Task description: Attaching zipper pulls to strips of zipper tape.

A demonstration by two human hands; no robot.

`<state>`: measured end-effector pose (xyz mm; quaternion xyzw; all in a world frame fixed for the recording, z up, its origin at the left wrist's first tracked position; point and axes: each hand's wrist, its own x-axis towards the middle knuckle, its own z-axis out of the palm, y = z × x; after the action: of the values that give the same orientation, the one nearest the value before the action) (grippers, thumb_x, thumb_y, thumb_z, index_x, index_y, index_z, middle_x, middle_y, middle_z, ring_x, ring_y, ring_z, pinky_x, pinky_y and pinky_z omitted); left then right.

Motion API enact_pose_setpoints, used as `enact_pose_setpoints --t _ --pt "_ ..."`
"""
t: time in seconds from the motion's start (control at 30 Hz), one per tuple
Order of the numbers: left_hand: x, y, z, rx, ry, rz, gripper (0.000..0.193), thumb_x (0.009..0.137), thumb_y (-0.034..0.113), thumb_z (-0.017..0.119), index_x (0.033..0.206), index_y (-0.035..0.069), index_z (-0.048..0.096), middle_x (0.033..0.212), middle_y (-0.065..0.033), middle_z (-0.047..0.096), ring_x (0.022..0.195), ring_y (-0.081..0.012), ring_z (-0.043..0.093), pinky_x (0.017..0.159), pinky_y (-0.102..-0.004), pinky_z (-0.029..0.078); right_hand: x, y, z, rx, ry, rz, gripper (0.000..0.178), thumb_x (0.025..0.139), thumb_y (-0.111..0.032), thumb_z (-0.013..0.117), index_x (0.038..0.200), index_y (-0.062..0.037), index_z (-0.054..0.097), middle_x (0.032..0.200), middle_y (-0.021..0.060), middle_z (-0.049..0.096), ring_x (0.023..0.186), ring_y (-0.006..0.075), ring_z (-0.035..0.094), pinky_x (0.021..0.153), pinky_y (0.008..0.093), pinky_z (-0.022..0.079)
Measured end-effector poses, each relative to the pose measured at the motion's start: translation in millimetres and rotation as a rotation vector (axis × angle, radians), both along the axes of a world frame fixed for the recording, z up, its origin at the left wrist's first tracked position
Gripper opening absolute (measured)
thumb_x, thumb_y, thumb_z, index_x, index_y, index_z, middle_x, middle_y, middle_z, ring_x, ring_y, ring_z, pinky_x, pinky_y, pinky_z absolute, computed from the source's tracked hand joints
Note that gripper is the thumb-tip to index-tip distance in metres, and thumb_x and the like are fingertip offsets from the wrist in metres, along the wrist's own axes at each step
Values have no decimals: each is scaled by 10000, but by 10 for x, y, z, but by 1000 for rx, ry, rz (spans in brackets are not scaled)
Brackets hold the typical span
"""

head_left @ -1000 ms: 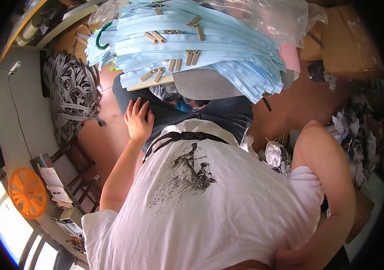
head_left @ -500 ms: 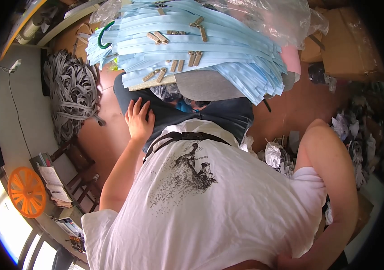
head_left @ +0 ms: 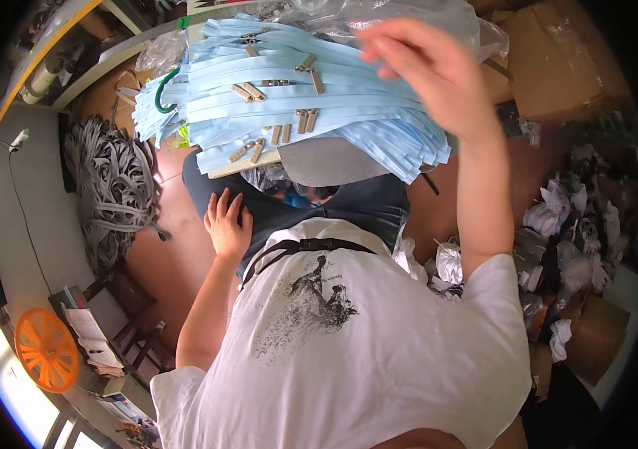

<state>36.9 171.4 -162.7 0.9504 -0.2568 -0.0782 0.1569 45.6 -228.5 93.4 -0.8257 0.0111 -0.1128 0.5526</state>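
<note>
Many long light blue zippers (head_left: pixel 259 105) lie in a thick layered pile in front of me, their metal pulls (head_left: pixel 305 121) showing on top in pairs. My right hand (head_left: pixel 438 78) is raised over the right end of the pile. Its fingers are loosely bent and slightly blurred, with nothing visible in them. On my left thigh lies my left hand (head_left: pixel 227 226), fingers spread and holding nothing. A grey rounded board (head_left: pixel 319 162) shows beneath the near edge of the zippers. At their left end curves a dark green loop (head_left: pixel 162 93).
Clear plastic sheeting (head_left: pixel 356 19) lies behind the zippers. A heap of grey straps (head_left: pixel 113 194) covers floor to the left. Cardboard boxes (head_left: pixel 551 63) stand at far right, with crumpled wrappers (head_left: pixel 551 209) nearer. An orange wheel-shaped thing (head_left: pixel 46 350) is at lower left.
My right hand has come up from beside my body at lower right to above the zippers. The left hand stays on my thigh. The whole view has shifted slightly.
</note>
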Motion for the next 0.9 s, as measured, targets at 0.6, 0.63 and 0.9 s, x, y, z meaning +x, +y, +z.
enact_pose_setpoints --t 0.6,0.63,0.9 --pt "225 -1075 -64 -153 6 -362 357 890 242 633 1225 139 697 1415 -107 565 1388 -364 410 1122 -514 306 -434 -1115 -348 -769 123 -614 192 981 -250 600 968 -58 604 884 120 677 805 303 644 700 425 485" --pt "232 -1082 -73 -155 4 -366 357 890 242 633 1225 139 697 1415 -107 565 1388 -364 410 1122 -514 306 -429 -1104 -282 -771 122 -618 192 981 -250 600 968 -58 604 884 120 677 805 303 644 700 425 485" --pt "220 -1156 -66 -166 10 -382 354 892 247 634 1221 136 698 1418 -107 564 1389 -361 410 1124 -517 299 -653 -1103 -161 -790 111 -590 293 960 -345 641 1145 -120 668 990 93 696 898 289 667 772 399 521"
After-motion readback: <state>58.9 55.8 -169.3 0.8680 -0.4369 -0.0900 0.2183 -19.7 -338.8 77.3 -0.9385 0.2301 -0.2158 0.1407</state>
